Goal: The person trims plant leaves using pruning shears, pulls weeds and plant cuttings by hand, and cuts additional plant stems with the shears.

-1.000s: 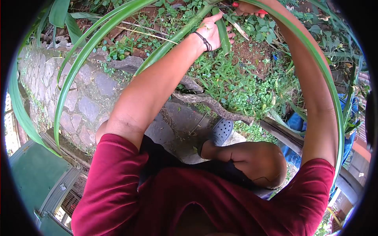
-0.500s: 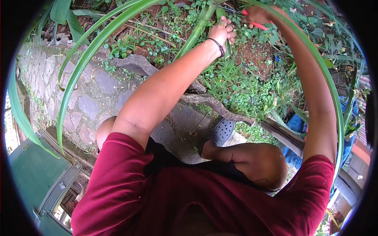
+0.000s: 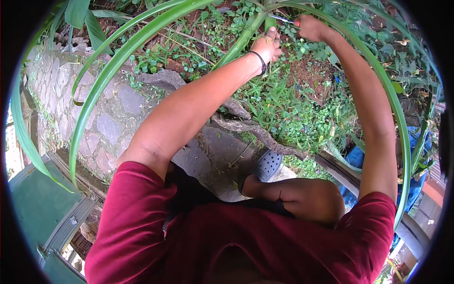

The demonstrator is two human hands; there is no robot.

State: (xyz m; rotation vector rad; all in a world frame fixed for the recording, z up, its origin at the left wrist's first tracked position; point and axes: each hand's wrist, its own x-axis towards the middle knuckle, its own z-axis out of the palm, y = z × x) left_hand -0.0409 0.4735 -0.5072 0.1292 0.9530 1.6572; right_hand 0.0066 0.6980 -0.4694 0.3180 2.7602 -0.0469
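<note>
My left hand [image 3: 266,48], with a dark band at the wrist, is closed around a green leaf stalk [image 3: 270,22] near the top of the view. To its right my right hand [image 3: 312,28] is closed on red-handled shears [image 3: 297,23]. Their thin metal blades [image 3: 282,19] point left and reach the stalk just above my left fingers. Whether the blades go around the stalk or lie against it, I cannot tell. A thicker green stem [image 3: 245,39] slants down beside my left hand. Long arching leaves [image 3: 101,75] curve past both arms.
Low weeds [image 3: 293,111] and bare soil [image 3: 309,75] lie under my hands. A rough stone edging [image 3: 250,128] borders a stone-paved path [image 3: 111,125]. One foot wears a grey clog [image 3: 269,165]. A green panel [image 3: 45,203] stands at lower left, blue material [image 3: 354,158] at right.
The shears' handles, spread apart before, are now mostly covered by my closed right hand. Their blades now show against the stalk. My left hand keeps its grip, slightly lower in view.
</note>
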